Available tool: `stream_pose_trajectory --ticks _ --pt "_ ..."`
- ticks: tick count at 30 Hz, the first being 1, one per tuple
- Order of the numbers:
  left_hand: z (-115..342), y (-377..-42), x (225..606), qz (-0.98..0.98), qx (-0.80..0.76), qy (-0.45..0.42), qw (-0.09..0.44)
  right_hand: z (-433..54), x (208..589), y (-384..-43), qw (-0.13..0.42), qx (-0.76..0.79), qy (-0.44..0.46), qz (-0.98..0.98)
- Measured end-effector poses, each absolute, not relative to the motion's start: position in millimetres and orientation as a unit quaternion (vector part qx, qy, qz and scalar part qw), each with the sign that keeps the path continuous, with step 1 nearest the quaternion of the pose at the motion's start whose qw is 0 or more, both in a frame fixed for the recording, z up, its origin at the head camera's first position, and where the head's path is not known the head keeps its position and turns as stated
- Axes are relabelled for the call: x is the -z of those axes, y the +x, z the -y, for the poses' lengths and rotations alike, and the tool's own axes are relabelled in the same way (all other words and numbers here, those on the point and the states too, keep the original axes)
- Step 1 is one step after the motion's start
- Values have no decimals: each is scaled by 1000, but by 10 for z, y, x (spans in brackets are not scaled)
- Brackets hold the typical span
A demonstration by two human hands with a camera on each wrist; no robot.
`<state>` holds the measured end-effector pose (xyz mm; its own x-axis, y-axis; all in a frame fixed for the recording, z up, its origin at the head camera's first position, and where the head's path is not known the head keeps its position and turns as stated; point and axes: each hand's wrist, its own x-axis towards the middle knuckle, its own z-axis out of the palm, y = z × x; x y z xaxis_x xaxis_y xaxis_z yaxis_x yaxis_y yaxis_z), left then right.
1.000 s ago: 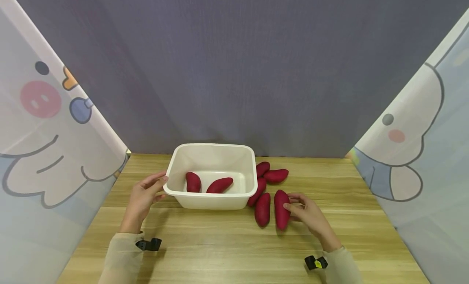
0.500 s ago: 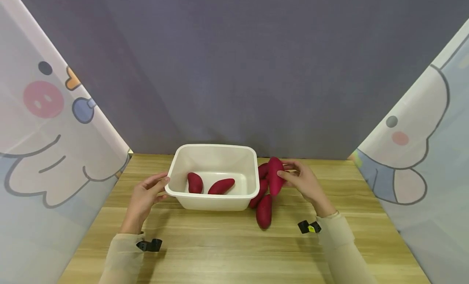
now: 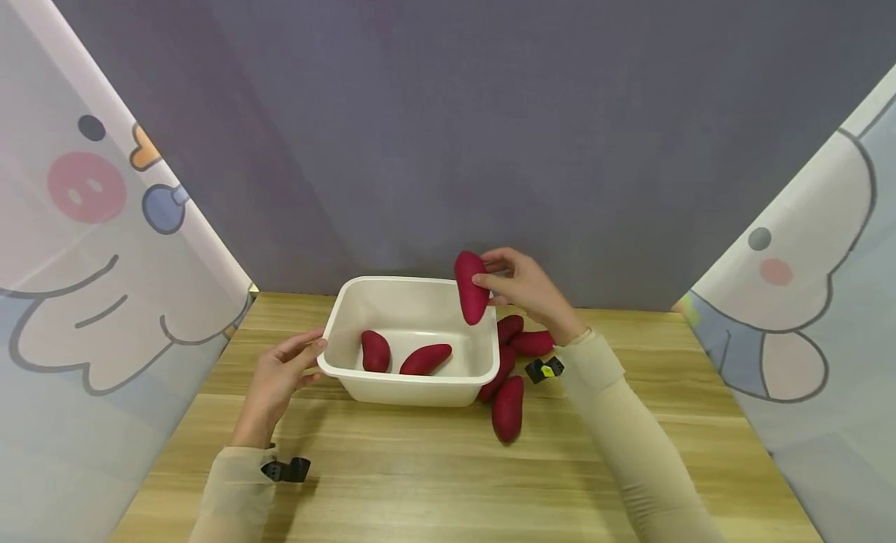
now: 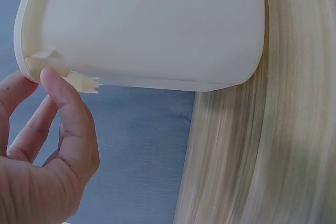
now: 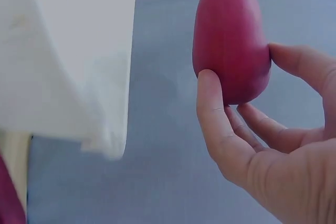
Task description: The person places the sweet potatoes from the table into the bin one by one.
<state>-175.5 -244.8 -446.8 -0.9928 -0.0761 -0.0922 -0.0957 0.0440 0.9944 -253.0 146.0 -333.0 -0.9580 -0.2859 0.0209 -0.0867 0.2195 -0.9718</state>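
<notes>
My right hand (image 3: pixel 528 288) pinches a dark red sweet potato (image 3: pixel 471 290) between thumb and fingers, held up over the back right rim of a white plastic bin (image 3: pixel 413 376). In the right wrist view the sweet potato (image 5: pixel 231 40) points lengthwise away from the fingers, beside the bin's pale wall (image 5: pixel 105 66). At the bin's left end, my left hand (image 3: pixel 278 376) pinches the rim corner; the left wrist view has the thumb (image 4: pixel 68 98) against the wall just under the lip. Inside the bin lie two sweet potatoes, one upright at left (image 3: pixel 376 352) and one slanted (image 3: pixel 425 359).
Several more sweet potatoes lie on the wooden table (image 3: pixel 420 473) right of the bin, the nearest one (image 3: pixel 507 409) toward the front. A grey curtain (image 3: pixel 448 138) rises behind the table. Cartoon-printed cloths (image 3: pixel 84 294) stand at both sides.
My right hand has lifted the sweet potato from the table's right side and carried it up and left to the bin's back right rim. My left hand has stayed at the bin's corner.
</notes>
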Motion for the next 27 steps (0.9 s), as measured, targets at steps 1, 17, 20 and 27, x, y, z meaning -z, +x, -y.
stream_pose_trajectory --ticks 1,17,20,27 --pt "2449 -1753 4469 -723 -689 -59 8 -1395 3321 -2572 85 609 -120 -779" --pt "2397 -1732 4498 -717 -694 -60 6 -692 3624 -2939 154 556 -134 -806" --pt "2387 -1740 4504 -718 -694 -59 4 -648 3690 -2955 165 549 -123 -810" --pt "2385 -1754 4514 -716 -695 -57 3 -617 3791 -2939 185 533 -111 -818"
